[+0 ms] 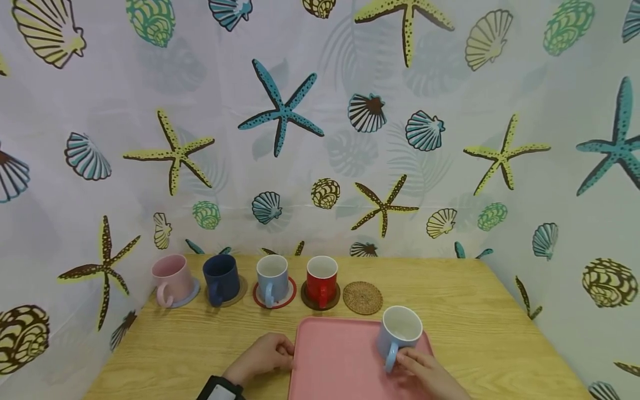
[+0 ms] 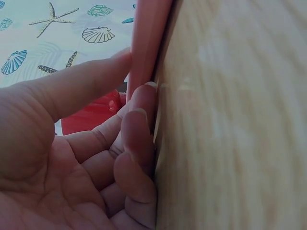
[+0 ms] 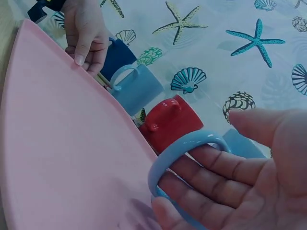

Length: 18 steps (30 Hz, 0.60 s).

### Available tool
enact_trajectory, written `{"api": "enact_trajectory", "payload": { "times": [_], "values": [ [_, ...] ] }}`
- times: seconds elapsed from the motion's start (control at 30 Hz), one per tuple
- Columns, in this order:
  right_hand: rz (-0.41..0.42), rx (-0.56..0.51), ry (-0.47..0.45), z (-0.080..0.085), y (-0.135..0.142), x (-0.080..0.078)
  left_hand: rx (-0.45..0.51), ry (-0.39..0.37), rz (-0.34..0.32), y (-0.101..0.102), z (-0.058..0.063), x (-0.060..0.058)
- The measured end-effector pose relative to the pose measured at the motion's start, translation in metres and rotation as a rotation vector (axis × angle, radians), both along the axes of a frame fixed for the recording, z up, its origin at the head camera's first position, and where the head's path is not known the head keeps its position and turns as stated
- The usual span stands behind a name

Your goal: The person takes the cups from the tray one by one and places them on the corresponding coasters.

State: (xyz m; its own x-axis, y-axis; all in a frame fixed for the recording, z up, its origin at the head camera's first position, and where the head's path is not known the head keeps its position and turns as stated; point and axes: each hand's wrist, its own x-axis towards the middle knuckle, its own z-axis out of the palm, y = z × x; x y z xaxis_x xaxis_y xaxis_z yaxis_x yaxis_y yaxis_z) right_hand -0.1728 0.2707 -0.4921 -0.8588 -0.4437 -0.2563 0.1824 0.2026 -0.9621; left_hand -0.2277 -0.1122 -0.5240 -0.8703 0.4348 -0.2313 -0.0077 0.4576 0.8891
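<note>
A light blue mug (image 1: 398,339), white inside, stands upright near the far right corner of the pink tray (image 1: 345,355); how its base meets the tray is hidden. At its handle (image 3: 160,167), my right hand (image 1: 425,372) has fingers fairly straight, with their tips behind the loop in the right wrist view. The thumb (image 3: 254,125) stays apart from the handle there. My left hand (image 1: 265,355) pinches the tray's left edge, the thumb (image 2: 91,81) against the rim and curled fingers (image 2: 136,139) along its side.
A bare woven coaster (image 1: 363,298) lies beyond the tray. To its left a red mug (image 1: 322,280), a second light blue mug (image 1: 273,280), a dark blue mug (image 1: 221,278) and a pink mug (image 1: 172,278) stand on coasters. A patterned cloth (image 1: 320,166) hangs behind the wooden table (image 1: 480,333).
</note>
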Motion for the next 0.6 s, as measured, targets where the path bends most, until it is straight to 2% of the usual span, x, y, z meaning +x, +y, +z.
{"api": "enact_trajectory", "payload": {
  "times": [0.17, 0.27, 0.43, 0.6],
  "values": [
    [-0.022, 0.050, 0.045, -0.004, -0.006, -0.004, 0.003, -0.003, 0.007, -0.002, 0.001, 0.000],
    [-0.038, -0.014, 0.028, -0.008, -0.010, -0.005, -0.002, -0.011, 0.011, -0.002, 0.001, 0.000],
    [-0.060, -0.197, 0.012, -0.010, -0.013, -0.003, -0.001, -0.028, 0.009, -0.002, 0.000, -0.001],
    [-0.121, -0.233, 0.012, -0.010, -0.010, -0.001, -0.007, -0.016, 0.002, -0.001, 0.000, -0.001]
  ]
}}
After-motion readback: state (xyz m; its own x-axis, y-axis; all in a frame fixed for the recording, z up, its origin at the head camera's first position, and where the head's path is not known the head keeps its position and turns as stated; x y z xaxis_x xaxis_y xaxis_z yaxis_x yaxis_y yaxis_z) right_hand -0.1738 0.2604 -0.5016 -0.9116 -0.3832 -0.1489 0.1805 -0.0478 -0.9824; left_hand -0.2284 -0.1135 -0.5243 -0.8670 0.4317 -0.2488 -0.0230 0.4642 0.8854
